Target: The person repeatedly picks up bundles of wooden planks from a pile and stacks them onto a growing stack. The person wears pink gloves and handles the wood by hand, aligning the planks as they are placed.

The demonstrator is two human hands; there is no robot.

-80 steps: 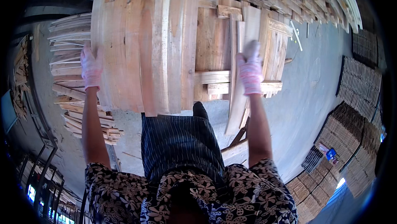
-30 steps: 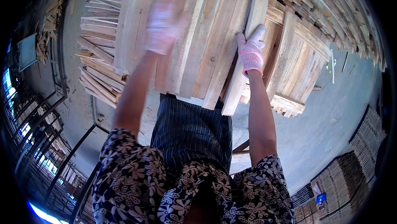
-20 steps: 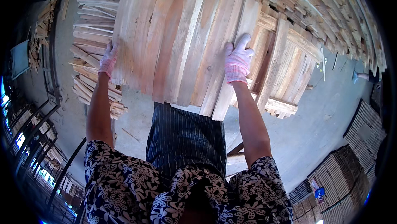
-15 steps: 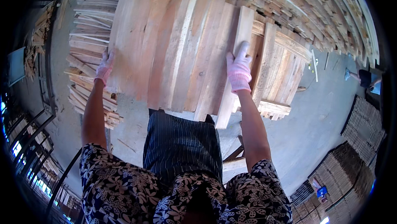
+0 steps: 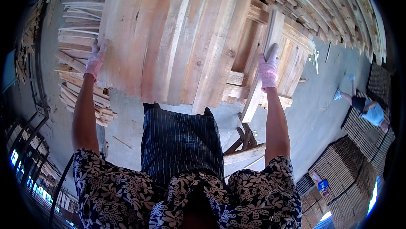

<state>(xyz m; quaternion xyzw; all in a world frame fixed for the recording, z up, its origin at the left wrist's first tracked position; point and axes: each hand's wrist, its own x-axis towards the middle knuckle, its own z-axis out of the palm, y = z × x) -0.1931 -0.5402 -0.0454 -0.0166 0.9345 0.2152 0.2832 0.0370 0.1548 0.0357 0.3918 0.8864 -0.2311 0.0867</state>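
Left hand [image 5: 96,61] at grainy planks [image 5: 169,47], left edge, grip unclear; right hand [image 5: 269,65] clamps narrow board [image 5: 254,102], centre-right; grey floor [image 5: 319,102] right.

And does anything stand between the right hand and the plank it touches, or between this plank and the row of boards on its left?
Nothing visible does: the right hand is directly on the plank. Between the plank and the row of boards is a gap; the crosspieces showing there seem to lie lower.
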